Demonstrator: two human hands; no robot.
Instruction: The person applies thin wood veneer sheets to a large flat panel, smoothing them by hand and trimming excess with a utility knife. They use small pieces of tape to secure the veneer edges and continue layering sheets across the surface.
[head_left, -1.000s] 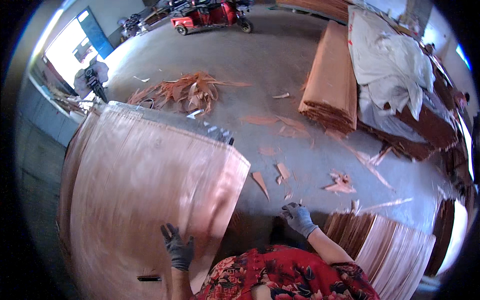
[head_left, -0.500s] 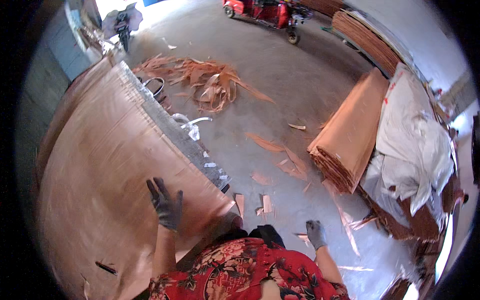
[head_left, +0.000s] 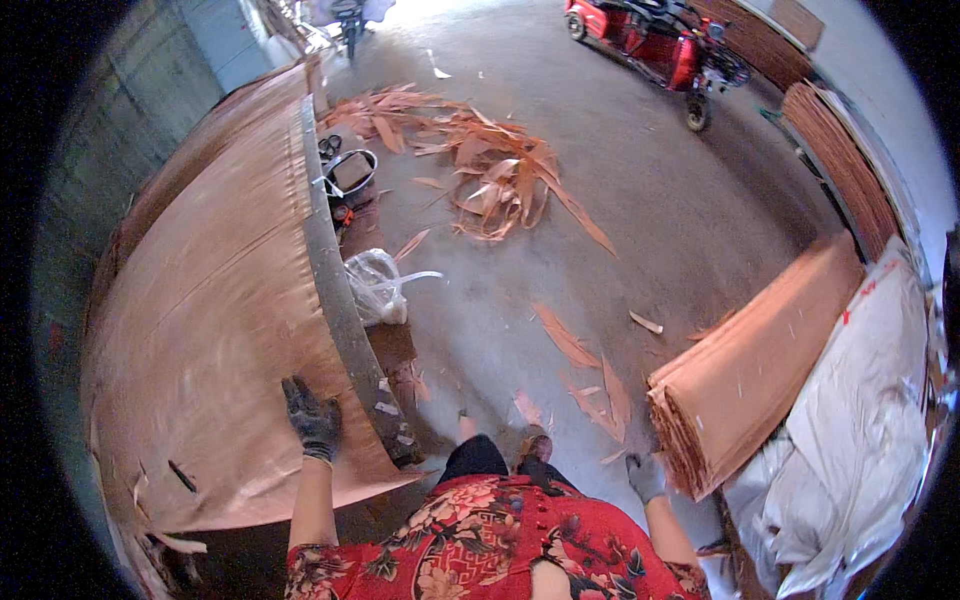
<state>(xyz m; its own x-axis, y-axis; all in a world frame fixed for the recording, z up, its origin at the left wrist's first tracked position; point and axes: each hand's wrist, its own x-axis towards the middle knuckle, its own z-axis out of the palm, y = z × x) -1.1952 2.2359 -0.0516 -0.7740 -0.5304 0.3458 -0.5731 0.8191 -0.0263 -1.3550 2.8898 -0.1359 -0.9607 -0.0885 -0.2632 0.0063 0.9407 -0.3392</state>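
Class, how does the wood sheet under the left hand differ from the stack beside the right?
The sheet is broad; the stack, narrower. The sheet is duller brown; the stack, more orange. The sheet shows mainly its face; the stack shows layered edges at its near end. Both look like wood.

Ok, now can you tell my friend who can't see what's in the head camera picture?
A person's gloved left hand rests on a big brown sheet, while the gloved right hand is beside a brown stack. Loose scraps litter the grey floor, and a red vehicle stands farther back.
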